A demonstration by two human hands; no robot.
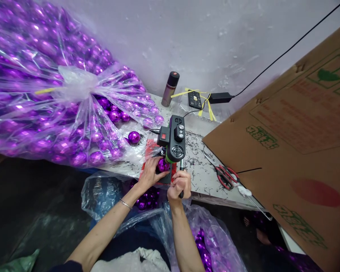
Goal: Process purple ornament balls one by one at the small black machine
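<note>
At the worktop's (206, 181) near edge, the left hand (150, 173) clasps a purple ball (162, 165), half hidden under the machine (174, 139). The right hand (180, 185) is fisted around a lever (181, 165), whose lower end is buried in the fist.

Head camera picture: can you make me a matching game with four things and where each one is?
Things
1. red-handled metal scissors
2. tall brown spray can with a black cap
3. shiny purple faceted ball
4. thin black lever

Places
A. held by the left hand under the black machine
B. upright by the grey wall
C. gripped in the right hand
D. flat on the white table beside the brown cardboard box

Pairs: 1-D, 2-B, 3-A, 4-C
</note>
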